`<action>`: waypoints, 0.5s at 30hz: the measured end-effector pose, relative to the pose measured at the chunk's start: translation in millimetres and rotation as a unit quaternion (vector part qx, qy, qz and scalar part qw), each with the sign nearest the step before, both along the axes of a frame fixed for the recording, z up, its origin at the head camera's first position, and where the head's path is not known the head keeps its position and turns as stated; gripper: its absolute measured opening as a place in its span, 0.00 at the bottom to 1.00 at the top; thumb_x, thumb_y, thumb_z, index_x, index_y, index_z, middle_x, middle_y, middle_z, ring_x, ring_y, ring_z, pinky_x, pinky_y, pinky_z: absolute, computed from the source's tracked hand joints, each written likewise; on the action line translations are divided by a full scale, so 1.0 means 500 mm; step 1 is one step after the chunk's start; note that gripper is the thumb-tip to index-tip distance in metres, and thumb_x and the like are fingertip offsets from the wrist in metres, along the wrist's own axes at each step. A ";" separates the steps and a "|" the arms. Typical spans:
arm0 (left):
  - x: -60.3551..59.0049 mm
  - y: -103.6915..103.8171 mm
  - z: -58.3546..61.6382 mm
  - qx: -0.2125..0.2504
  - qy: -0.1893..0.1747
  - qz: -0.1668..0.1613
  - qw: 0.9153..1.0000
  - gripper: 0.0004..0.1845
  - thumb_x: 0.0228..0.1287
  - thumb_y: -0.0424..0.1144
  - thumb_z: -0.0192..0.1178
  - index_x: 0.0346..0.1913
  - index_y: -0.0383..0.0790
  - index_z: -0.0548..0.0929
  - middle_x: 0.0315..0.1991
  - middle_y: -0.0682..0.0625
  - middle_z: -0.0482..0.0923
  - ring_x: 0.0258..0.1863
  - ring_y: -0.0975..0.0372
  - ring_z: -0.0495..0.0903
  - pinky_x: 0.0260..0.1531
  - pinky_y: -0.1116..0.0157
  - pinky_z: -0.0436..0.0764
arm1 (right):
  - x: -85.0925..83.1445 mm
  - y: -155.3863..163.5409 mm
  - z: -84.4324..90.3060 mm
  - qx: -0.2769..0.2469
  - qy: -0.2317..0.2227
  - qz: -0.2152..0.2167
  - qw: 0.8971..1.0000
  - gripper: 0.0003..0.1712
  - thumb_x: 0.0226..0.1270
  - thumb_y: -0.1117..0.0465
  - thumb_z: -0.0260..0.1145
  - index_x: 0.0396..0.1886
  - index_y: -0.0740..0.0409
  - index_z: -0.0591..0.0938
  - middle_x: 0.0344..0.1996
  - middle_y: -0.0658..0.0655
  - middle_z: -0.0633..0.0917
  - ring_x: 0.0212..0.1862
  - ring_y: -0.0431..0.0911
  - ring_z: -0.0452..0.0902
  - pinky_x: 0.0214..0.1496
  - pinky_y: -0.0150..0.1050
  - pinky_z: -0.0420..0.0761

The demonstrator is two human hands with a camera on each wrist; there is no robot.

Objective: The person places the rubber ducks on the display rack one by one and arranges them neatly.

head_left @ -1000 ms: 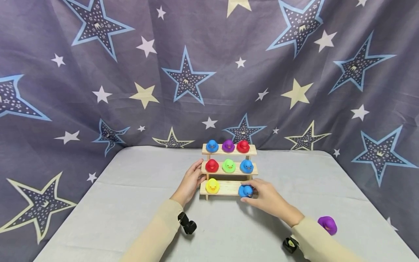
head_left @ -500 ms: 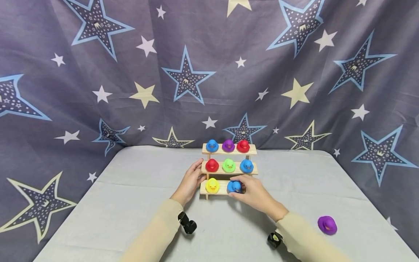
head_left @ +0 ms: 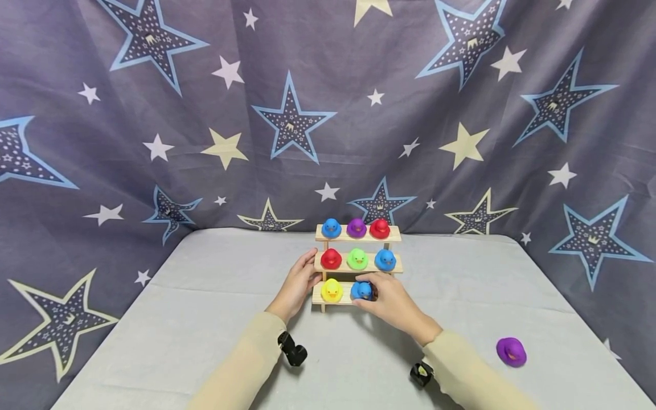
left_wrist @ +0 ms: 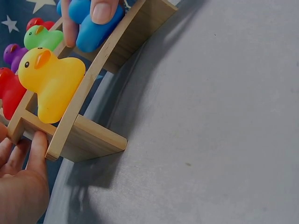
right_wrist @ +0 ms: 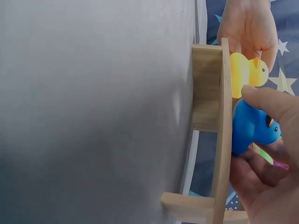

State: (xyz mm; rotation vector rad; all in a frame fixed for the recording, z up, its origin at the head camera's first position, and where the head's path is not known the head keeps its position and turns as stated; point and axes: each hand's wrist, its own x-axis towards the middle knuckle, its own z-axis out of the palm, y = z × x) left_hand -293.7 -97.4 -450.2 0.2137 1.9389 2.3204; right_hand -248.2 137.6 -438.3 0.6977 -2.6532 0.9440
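Note:
A three-tier wooden display shelf [head_left: 348, 302] stands on the table. My right hand [head_left: 392, 302] pinches a blue rubber duck [right_wrist: 250, 126] on the bottom tier, thumb on the near side and fingers beyond. That duck is just right of a yellow rubber duck [left_wrist: 53, 84], close to it or touching. My left hand [head_left: 297, 287] holds the shelf's left end near the middle tier; its fingers [left_wrist: 37, 154] lie against the wood. On the middle tier sit a red duck [head_left: 331, 259], a green duck [head_left: 357, 259] and another blue duck [head_left: 385, 260].
The top tier carries a blue duck [head_left: 331, 228], a purple duck [head_left: 356, 228] and a red duck [head_left: 380, 229]. Another purple duck [head_left: 511, 352] lies on the grey tabletop [head_left: 205, 341] at the right front. A star-patterned curtain [head_left: 328, 114] hangs behind the table.
My right hand has slid the blue duck leftward along the bottom tier, from its right end to beside the yellow duck. The left hand has stayed at the shelf's left end.

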 end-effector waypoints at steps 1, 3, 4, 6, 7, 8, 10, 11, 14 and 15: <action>0.000 0.000 0.000 -0.001 0.000 0.000 1.000 0.32 0.73 0.30 0.40 0.79 0.34 0.53 0.77 0.36 0.52 0.72 0.45 0.61 0.71 0.55 0.66 | 0.000 -0.001 0.001 0.001 -0.002 -0.002 1.000 0.28 0.55 0.53 0.80 0.54 0.58 0.85 0.50 0.54 0.85 0.48 0.46 0.78 0.50 0.44 0.82; 0.000 0.000 0.000 0.000 0.001 0.000 1.000 0.32 0.73 0.30 0.40 0.79 0.34 0.53 0.77 0.36 0.52 0.73 0.45 0.61 0.71 0.55 0.66 | 0.001 -0.004 0.001 -0.001 -0.003 -0.006 1.000 0.28 0.54 0.54 0.80 0.54 0.58 0.85 0.49 0.54 0.85 0.48 0.46 0.78 0.50 0.44 0.82; 0.000 0.000 0.000 -0.001 0.001 0.000 1.000 0.32 0.73 0.30 0.40 0.79 0.34 0.53 0.77 0.36 0.52 0.73 0.45 0.61 0.71 0.55 0.66 | 0.001 -0.005 0.001 -0.002 -0.003 -0.007 1.000 0.28 0.54 0.54 0.80 0.54 0.58 0.85 0.49 0.54 0.85 0.48 0.46 0.78 0.50 0.44 0.82; -0.001 0.001 0.000 0.000 -0.001 -0.001 1.000 0.32 0.73 0.30 0.40 0.79 0.34 0.52 0.77 0.36 0.52 0.73 0.46 0.60 0.71 0.55 0.66 | 0.002 -0.007 0.002 -0.003 -0.004 -0.009 1.000 0.27 0.54 0.54 0.80 0.53 0.58 0.85 0.49 0.54 0.85 0.48 0.46 0.78 0.50 0.44 0.82; -0.002 0.001 -0.001 0.000 -0.002 0.000 1.000 0.32 0.73 0.30 0.40 0.79 0.34 0.53 0.77 0.36 0.52 0.73 0.46 0.60 0.71 0.55 0.66 | 0.002 -0.008 0.002 -0.003 -0.004 -0.010 1.000 0.28 0.54 0.54 0.80 0.53 0.58 0.85 0.49 0.54 0.85 0.48 0.46 0.78 0.50 0.44 0.82; -0.002 0.001 -0.002 0.001 -0.003 0.001 1.000 0.32 0.73 0.30 0.41 0.79 0.34 0.53 0.77 0.36 0.52 0.73 0.46 0.60 0.71 0.55 0.66 | 0.002 -0.009 0.002 -0.004 -0.002 -0.011 1.000 0.28 0.54 0.54 0.80 0.53 0.58 0.85 0.49 0.55 0.85 0.48 0.47 0.78 0.51 0.45 0.82; -0.002 0.001 -0.002 0.002 -0.004 0.000 1.000 0.32 0.74 0.30 0.40 0.79 0.34 0.53 0.77 0.36 0.52 0.73 0.46 0.60 0.71 0.54 0.65 | 0.002 -0.011 0.001 -0.002 0.000 -0.013 1.000 0.28 0.54 0.53 0.81 0.53 0.59 0.85 0.49 0.55 0.85 0.49 0.47 0.79 0.51 0.45 0.82; -0.002 0.001 -0.002 0.003 -0.004 0.000 1.000 0.31 0.74 0.30 0.40 0.79 0.34 0.53 0.77 0.36 0.52 0.73 0.46 0.60 0.72 0.54 0.65 | 0.002 -0.011 0.001 0.000 0.002 -0.013 1.000 0.28 0.53 0.53 0.81 0.53 0.59 0.85 0.49 0.55 0.85 0.49 0.48 0.79 0.52 0.45 0.82; -0.002 0.000 -0.003 0.005 -0.001 0.000 1.000 0.31 0.74 0.30 0.40 0.78 0.34 0.53 0.77 0.36 0.52 0.73 0.45 0.59 0.72 0.53 0.64 | 0.001 -0.014 -0.001 0.002 0.007 -0.016 1.000 0.28 0.53 0.53 0.81 0.52 0.59 0.85 0.49 0.56 0.85 0.51 0.50 0.79 0.54 0.46 0.82; -0.001 0.000 -0.003 0.006 0.000 -0.001 1.000 0.31 0.74 0.30 0.40 0.79 0.34 0.53 0.77 0.35 0.52 0.73 0.45 0.59 0.72 0.53 0.63 | 0.001 -0.014 -0.001 0.003 0.008 -0.018 1.000 0.28 0.53 0.52 0.81 0.52 0.59 0.85 0.49 0.56 0.85 0.52 0.50 0.79 0.55 0.47 0.82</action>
